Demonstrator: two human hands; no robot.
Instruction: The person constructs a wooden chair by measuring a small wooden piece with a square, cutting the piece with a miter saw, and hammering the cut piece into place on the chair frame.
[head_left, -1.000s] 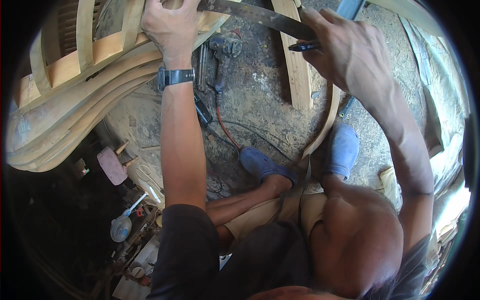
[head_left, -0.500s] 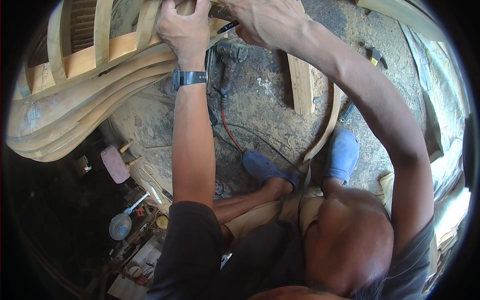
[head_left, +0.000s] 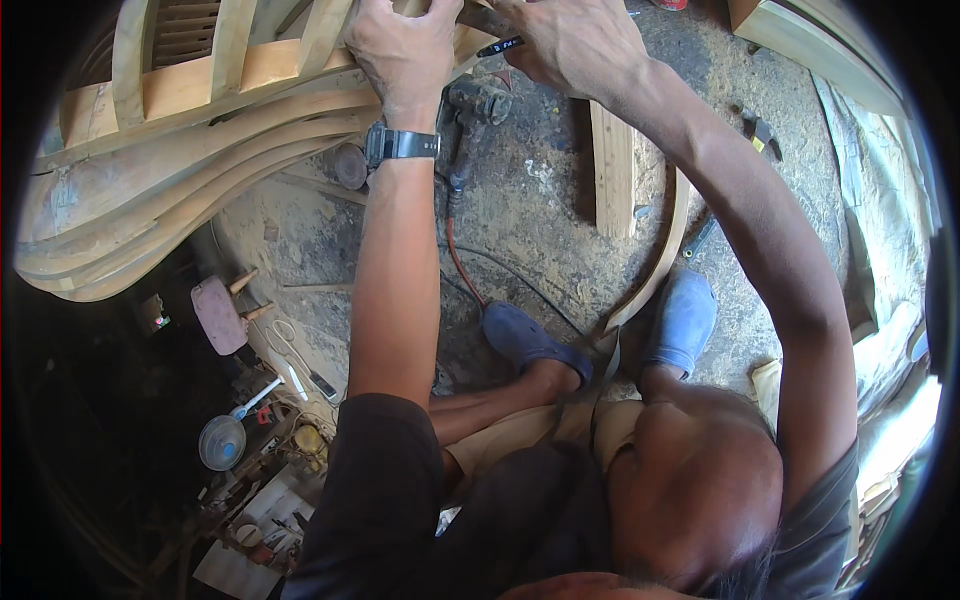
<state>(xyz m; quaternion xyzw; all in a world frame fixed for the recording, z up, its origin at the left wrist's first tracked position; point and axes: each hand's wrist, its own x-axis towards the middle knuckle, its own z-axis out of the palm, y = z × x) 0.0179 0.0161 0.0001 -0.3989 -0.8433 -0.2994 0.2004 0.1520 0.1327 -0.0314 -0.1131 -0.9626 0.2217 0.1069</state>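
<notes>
At the top edge, my left hand (head_left: 408, 52), with a dark watch (head_left: 402, 144) on its wrist, closes around a pale wooden piece at the end of a slatted wooden frame (head_left: 270, 68). Its fingertips are partly cut off by the picture's edge. Beside it, to the right, my right hand (head_left: 580, 45) is closed on a black pen (head_left: 500, 47), whose end points toward the left hand. The tips of the right fingers are partly hidden.
Curved wooden parts (head_left: 200, 190) lie stacked below the frame. On the dusty floor are a power tool (head_left: 470, 110) with a red cord, a wooden block (head_left: 613, 175), a curved strip (head_left: 665, 255) and a hammer (head_left: 762, 132). A small stool (head_left: 220, 315) and fan (head_left: 222, 442) stand left.
The view has shifted slightly, so the frame and both hands sit farther right in the picture. The left hand's hold and the pen in the right hand look the same.
</notes>
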